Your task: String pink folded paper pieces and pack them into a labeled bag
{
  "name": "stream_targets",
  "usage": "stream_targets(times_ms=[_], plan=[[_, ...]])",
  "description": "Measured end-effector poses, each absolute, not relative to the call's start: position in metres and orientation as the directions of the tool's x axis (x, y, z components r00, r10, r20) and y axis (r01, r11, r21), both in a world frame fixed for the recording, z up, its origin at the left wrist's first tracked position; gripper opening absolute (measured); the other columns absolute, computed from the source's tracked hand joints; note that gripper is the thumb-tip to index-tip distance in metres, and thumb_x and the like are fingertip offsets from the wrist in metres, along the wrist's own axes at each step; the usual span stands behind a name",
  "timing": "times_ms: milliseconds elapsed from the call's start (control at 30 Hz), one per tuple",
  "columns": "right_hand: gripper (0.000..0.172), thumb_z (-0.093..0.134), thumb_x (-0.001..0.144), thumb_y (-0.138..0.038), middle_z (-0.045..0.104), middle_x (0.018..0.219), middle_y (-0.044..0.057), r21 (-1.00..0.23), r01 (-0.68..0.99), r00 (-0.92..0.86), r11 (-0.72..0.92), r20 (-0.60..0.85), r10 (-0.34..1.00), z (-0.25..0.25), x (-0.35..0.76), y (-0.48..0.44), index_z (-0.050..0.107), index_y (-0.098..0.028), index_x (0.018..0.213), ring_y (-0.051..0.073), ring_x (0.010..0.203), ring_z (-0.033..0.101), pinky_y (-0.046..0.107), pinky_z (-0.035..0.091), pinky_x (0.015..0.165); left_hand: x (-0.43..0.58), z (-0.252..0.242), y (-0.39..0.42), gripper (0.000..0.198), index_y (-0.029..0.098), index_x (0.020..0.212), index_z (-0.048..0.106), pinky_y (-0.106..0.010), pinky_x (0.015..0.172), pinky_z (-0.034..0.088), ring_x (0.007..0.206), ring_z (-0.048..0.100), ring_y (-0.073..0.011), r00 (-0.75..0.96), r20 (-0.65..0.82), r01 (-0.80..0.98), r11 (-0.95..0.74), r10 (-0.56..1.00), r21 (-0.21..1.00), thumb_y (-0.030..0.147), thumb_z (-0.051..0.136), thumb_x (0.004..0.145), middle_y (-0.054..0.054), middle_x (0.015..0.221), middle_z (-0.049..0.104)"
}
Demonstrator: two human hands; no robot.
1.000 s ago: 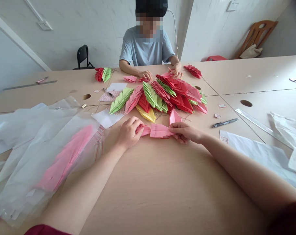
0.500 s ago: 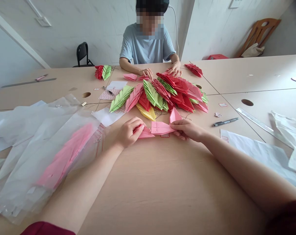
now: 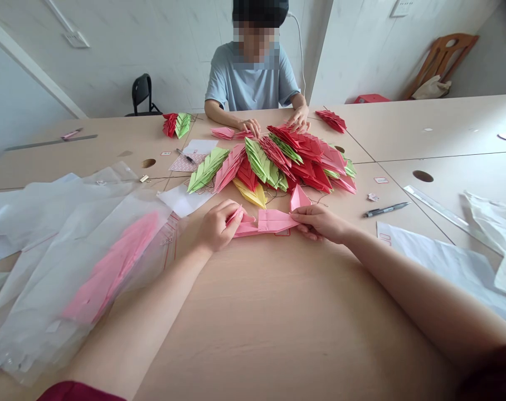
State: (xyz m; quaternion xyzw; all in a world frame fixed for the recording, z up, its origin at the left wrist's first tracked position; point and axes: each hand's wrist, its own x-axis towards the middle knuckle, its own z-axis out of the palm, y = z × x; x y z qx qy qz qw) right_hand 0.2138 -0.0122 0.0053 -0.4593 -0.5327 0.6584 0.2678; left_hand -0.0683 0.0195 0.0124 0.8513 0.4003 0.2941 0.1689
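Shifted since the earlier frame, the two parts of the pink folded paper (image 3: 269, 221) had closed up, their gap gone. My left fingers (image 3: 232, 218) pinched its left end, and my right fingers (image 3: 305, 220), pressed together, held its right end against the wooden table (image 3: 253, 312). It lay just in front of the heap of origami leaves (image 3: 269, 161). Beyond that heap, a co-worker's hand (image 3: 249, 127) rested on a pink fold (image 3: 223, 132). Left of the heap lay a clear plastic bag (image 3: 77, 250) holding pink paper; right of it, a pen (image 3: 387, 209).
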Motion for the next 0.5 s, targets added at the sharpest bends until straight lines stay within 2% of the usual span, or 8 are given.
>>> stream_targets(times_ms=[500], plan=[[0.037, 0.058, 0.086, -0.048, 0.044, 0.055, -0.005, -0.948, 0.11, -0.461, -0.299, -0.315, 0.829, 0.0012, 0.2161, -0.0101, 0.046, -0.019, 0.067, 0.006, 0.04, 0.038, 0.021, 0.024, 0.037, -0.0679, 0.0111, 0.0185, 0.021, 0.019, 0.085, 0.062, -0.031, 0.081, 0.047, 0.085, 0.059, -0.0173, 0.527, 0.404, 0.553, -0.662, 0.748, 0.505, 0.025, 0.043, 0.092, -0.004, 0.089, 0.063]])
